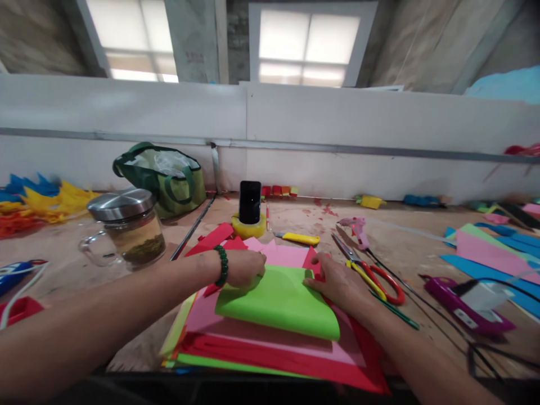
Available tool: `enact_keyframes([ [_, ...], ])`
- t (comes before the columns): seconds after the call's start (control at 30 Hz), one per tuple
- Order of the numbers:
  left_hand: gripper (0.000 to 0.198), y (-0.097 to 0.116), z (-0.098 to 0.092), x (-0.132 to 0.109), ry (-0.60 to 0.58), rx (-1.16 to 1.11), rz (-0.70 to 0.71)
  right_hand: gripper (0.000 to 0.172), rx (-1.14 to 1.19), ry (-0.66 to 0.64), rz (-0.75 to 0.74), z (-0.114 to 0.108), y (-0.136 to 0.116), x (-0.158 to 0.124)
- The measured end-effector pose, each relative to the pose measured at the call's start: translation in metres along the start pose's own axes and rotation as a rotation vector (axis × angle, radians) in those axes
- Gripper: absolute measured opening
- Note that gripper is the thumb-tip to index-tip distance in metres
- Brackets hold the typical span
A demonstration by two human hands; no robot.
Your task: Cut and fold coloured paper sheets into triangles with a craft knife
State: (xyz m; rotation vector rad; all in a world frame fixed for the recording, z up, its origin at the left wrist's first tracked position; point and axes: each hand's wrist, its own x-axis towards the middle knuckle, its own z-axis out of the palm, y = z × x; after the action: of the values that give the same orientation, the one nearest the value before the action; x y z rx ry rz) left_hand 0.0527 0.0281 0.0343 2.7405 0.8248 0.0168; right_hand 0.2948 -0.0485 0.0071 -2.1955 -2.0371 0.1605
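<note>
A bright green craft sheet (pixel 278 304), felt or paper, is folded over with a rounded bend toward me. It lies on a stack of pink sheets (pixel 211 318) and red sheets (pixel 274 352). At its upper left edge, my left hand (pixel 240 269) has its fingers closed on the sheet; the fingertips are partly hidden. A dark green bead bracelet (pixel 221 265) circles that wrist. Across the sheet, my right hand (pixel 333 278) rests at the upper right edge, thumb on the green and index finger apart from it.
Right of the stack lie scissors (pixel 371 275), a pink glue gun (pixel 358 230) and a purple power strip (pixel 464 306) with cables. Beyond it are a yellow utility knife (pixel 299 239) and a phone (pixel 250 201) on a tape roll (pixel 248 226). A glass mug (pixel 139 239) and green bag (pixel 177 185) stand left.
</note>
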Motion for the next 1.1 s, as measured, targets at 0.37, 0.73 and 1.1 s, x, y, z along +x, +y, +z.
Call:
enact_keyframes([
  [0.37, 0.062, 0.011, 0.002, 0.017, -0.278, 0.162, 0.057, 0.018, -0.029, -0.082, -0.303, -0.017, -0.012, 0.007],
  [0.73, 0.044, -0.011, 0.011, 0.026, -0.355, 0.1, 0.085, 0.034, -0.028, -0.328, -0.691, -0.022, -0.058, 0.001],
  [1.1, 0.062, -0.012, 0.007, 0.022, -0.406, 0.079, 0.101, 0.027, -0.192, -0.337, -0.75, -0.013, -0.1, -0.055],
])
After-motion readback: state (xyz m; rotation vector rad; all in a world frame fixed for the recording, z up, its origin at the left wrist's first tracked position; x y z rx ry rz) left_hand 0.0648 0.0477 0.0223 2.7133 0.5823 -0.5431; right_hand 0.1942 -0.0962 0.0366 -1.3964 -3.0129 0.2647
